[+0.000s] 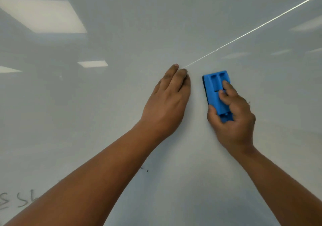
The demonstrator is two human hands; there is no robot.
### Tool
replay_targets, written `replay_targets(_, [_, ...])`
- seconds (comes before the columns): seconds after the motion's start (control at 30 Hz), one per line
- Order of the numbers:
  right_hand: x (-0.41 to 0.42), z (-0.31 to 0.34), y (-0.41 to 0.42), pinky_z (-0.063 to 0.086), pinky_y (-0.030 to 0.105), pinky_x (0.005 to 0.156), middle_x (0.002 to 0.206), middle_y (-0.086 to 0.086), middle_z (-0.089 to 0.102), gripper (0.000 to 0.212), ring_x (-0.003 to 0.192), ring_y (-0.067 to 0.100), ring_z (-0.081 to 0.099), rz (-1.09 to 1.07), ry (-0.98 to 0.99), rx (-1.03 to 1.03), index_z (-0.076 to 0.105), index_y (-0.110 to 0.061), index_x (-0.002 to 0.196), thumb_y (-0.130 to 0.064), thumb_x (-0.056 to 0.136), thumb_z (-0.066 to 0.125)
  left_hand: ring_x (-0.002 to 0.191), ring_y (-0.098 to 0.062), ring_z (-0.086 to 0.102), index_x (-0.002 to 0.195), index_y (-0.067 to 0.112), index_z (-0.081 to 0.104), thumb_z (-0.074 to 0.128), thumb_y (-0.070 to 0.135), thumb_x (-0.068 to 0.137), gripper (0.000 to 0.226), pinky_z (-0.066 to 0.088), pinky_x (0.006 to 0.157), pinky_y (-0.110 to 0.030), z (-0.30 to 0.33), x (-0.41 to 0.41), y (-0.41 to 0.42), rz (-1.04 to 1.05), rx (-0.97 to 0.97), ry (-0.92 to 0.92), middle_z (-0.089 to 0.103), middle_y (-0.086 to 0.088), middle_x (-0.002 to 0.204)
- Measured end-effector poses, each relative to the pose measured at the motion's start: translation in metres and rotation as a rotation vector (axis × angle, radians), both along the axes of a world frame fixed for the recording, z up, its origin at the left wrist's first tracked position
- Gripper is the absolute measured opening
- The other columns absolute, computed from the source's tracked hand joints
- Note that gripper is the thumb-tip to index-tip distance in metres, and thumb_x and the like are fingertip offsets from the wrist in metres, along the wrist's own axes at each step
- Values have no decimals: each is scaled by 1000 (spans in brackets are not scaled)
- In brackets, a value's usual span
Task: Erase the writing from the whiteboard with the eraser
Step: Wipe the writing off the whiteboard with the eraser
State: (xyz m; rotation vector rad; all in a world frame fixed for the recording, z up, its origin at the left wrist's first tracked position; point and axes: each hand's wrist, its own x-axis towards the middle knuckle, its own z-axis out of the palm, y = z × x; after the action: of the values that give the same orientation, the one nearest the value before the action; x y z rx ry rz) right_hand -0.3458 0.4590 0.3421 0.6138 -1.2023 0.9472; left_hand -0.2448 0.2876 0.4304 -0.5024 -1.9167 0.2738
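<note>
Right hand (pixel 231 117) grips the eraser (pixel 217 93) (blue) against the whiteboard (pixel 174 25).

At ten o'clock you see a large ceiling-light reflection (pixel 42 15), a pale rectangle lying askew. A smaller light reflection (pixel 92 63) sits at nine o'clock, nearer the middle. A thin bright seam line (pixel 252 31) runs from the centre out toward two o'clock.

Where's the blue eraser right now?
In the head view, the blue plastic eraser sits right of centre against the white whiteboard, held by the right hand, just right of the flat left hand.
</note>
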Motion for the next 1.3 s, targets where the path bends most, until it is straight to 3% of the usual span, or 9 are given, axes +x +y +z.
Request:
replay_targets(0.13, [-13,13,48,46,30,111,146,13,54,41,134,15,53,8,-85,-200,65,-1,125,-16,88,74,149,-35,19,147,-3,36,2,13,88,70,14,120,-38,1,-12,21,-31,-22,1,34,-18,155])
replay_targets(0.2, [-12,17,60,43,17,107,146,17,50,38,134,16,50,-46,-120,-255,65,-2,124,-15,89,74,148,-35,22,146,-4,37,6,11,91,65,15,119,-37,1,-17,26,-34,-29,18,36,-18,154])
replay_targets(0.3, [-12,11,56,41,9,101,140,22,48,37,131,6,47,-68,-89,-106,66,-1,121,-17,88,74,149,-34,20,148,-2,35,16,10,90,62,12,119,-37,2,-21,33,-12,-48,15,34,-17,155])
replay_targets(0.53, [-22,18,85,48,30,108,144,12,54,42,131,17,53,-3,-206,-313,62,-6,128,-17,90,73,149,-33,20,147,-1,36,16,6,91,60,18,120,-39,1,-28,46,-35,-36,15,35,-15,155])
replay_targets(0.7, [-14,-11,60,44,19,108,141,7,52,42,133,4,49,-34,-99,-39,63,-3,127,-12,88,74,148,-32,22,147,0,38,17,7,89,62,22,118,-38,-3,-25,43,-44,-101,-14,37,-14,154])
replay_targets(0.83, [-6,4,68,50,44,106,140,1,56,38,124,7,56,4,-264,-358,62,-4,125,-13,90,73,142,-33,37,136,-2,53,11,7,88,64,38,110,-40,-5,-22,30,-116,-119,0,51,-15,144])
replay_targets(1.0, [27,-13,1,40,16,109,150,8,50,45,132,-9,44,11,-177,7,62,-11,131,-20,90,76,138,-31,44,134,0,56,19,9,91,57,47,104,-40,-4,-13,9,-140,-118,-13,54,-15,140])
replay_targets(1.2, [39,3,-24,43,36,112,153,4,44,41,134,-17,34,86,-199,-175,61,-11,132,-13,92,73,138,-29,44,137,0,53,56,8,98,40,42,108,-36,-7,4,-41,-67,-76,41,52,-16,143])
replay_targets(1.3, [57,9,-68,39,24,112,152,15,47,43,132,-11,38,54,-136,-58,62,-8,132,-16,92,74,141,-29,39,141,0,48,49,23,103,45,35,112,-34,-7,16,-60,-9,-54,57,48,-16,146])
